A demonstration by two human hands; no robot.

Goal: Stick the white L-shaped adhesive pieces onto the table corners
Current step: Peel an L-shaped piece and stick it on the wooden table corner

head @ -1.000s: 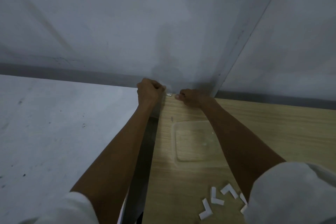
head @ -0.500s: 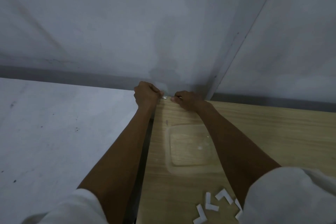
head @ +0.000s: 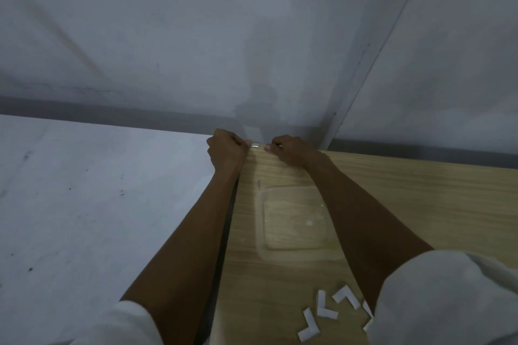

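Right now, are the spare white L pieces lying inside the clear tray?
No, the spare L pieces lie on the wooden table nearer the person, outside the clear tray.

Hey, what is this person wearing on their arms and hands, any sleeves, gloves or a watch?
Loose white fabric sleeves cover the upper arms: the left sleeve and the right sleeve end near the elbows, leaving the forearms bare. The left hand and right hand are gloveless, with no watch or bracelet at either wrist. Rings cannot be made out.
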